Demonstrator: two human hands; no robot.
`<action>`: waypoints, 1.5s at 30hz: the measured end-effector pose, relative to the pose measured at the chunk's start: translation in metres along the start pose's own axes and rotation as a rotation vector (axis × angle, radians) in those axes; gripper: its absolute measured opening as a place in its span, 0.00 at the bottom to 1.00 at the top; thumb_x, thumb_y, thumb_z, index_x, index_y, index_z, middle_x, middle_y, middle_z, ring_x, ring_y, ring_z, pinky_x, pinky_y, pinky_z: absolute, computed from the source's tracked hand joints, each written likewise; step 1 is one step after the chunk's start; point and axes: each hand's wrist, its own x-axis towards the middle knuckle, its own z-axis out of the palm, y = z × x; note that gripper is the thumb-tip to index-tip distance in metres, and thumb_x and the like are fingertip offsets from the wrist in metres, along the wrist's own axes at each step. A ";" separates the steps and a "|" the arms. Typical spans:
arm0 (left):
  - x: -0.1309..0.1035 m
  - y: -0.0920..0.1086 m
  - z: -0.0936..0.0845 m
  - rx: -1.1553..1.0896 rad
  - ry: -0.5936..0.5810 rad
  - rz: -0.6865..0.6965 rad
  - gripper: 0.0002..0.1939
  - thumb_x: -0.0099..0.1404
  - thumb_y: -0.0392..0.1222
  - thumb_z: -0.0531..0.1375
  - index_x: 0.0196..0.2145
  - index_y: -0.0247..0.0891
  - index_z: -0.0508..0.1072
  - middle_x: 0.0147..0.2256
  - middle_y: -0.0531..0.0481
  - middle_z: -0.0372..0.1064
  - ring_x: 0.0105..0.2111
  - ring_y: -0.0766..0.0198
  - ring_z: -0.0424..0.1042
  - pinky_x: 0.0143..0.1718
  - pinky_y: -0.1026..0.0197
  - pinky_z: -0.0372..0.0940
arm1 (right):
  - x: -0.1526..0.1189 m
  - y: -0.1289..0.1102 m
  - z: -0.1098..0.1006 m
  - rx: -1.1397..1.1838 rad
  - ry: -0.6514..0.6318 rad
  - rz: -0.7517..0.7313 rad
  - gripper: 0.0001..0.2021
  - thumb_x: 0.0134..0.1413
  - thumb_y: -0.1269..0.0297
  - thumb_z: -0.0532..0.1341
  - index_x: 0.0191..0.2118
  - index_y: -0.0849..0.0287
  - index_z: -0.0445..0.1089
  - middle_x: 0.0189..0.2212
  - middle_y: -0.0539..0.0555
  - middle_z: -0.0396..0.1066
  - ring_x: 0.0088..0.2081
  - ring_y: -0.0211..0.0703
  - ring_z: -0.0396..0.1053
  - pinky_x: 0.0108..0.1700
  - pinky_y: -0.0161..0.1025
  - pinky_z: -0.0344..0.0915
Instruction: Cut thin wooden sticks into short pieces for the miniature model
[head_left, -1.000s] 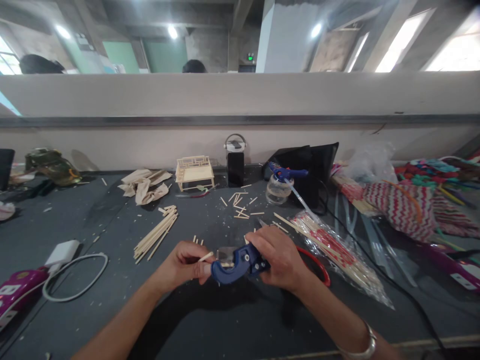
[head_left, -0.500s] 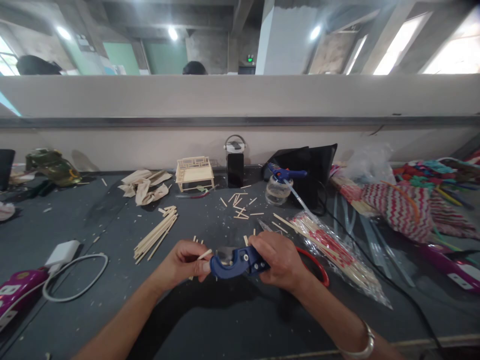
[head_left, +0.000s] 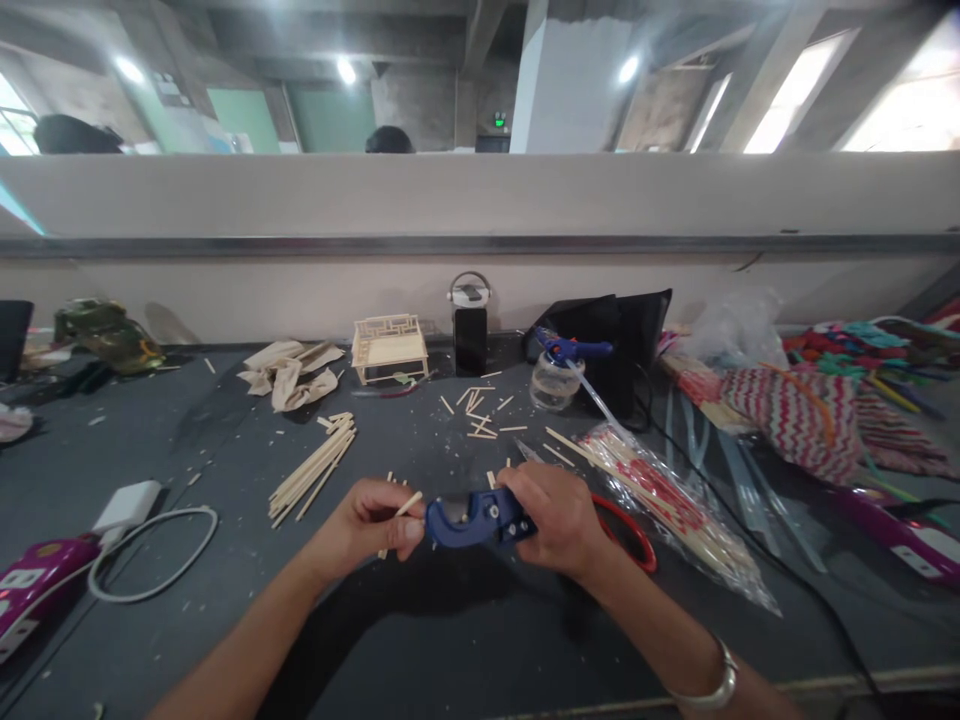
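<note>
Left hand: The left hand [head_left: 358,530] was closed, pinching a pale stick [head_left: 409,504] between thumb and fingers, its free end angled up toward the far right.
Right hand: The right hand [head_left: 559,515] was wrapped around the grip of a blue cutter [head_left: 459,530].
Cutter: Its curved head pointed left, just beside the left fingertips; contact with the held stick could not be determined.
Counter: Both hands were above the near middle of the dark counter [head_left: 225,640], which bore small scraps.
Stick bundle: A bundle of sticks [head_left: 315,468] lay left of and beyond the left hand.
Short pieces: Loose short pieces [head_left: 480,425] lay scattered on the far side of the cutter.
Model: A small wooden model [head_left: 390,350] stood upright near the far wall.
Right side: A clear bag of sticks [head_left: 675,500] lay right of the right hand, near a red handle [head_left: 639,535].
</note>
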 end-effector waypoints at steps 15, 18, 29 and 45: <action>0.001 -0.004 0.002 -0.124 0.005 -0.057 0.18 0.54 0.53 0.65 0.32 0.32 0.77 0.16 0.53 0.65 0.16 0.73 0.57 0.18 0.69 0.47 | 0.010 -0.001 -0.002 0.151 -0.027 0.031 0.22 0.39 0.69 0.55 0.46 0.59 0.59 0.36 0.57 0.66 0.38 0.51 0.63 0.40 0.46 0.60; 0.000 -0.007 0.000 -0.112 -0.017 -0.075 0.19 0.54 0.54 0.65 0.31 0.32 0.77 0.17 0.52 0.65 0.16 0.73 0.57 0.18 0.68 0.47 | 0.010 -0.002 -0.002 0.130 -0.052 0.032 0.24 0.37 0.69 0.55 0.46 0.60 0.60 0.36 0.57 0.66 0.38 0.51 0.62 0.40 0.47 0.60; -0.001 -0.012 -0.005 -0.052 -0.093 -0.090 0.22 0.55 0.57 0.64 0.26 0.31 0.75 0.17 0.52 0.63 0.17 0.73 0.56 0.18 0.68 0.47 | 0.010 -0.002 -0.004 0.079 -0.078 0.031 0.25 0.31 0.71 0.54 0.44 0.59 0.61 0.33 0.55 0.66 0.35 0.49 0.62 0.37 0.44 0.59; 0.001 -0.001 0.000 -0.138 -0.145 -0.063 0.20 0.55 0.54 0.64 0.23 0.31 0.73 0.16 0.56 0.55 0.16 0.75 0.50 0.17 0.68 0.46 | 0.008 -0.001 -0.006 -0.045 -0.079 -0.013 0.24 0.31 0.71 0.54 0.42 0.59 0.63 0.31 0.55 0.68 0.32 0.47 0.62 0.35 0.43 0.57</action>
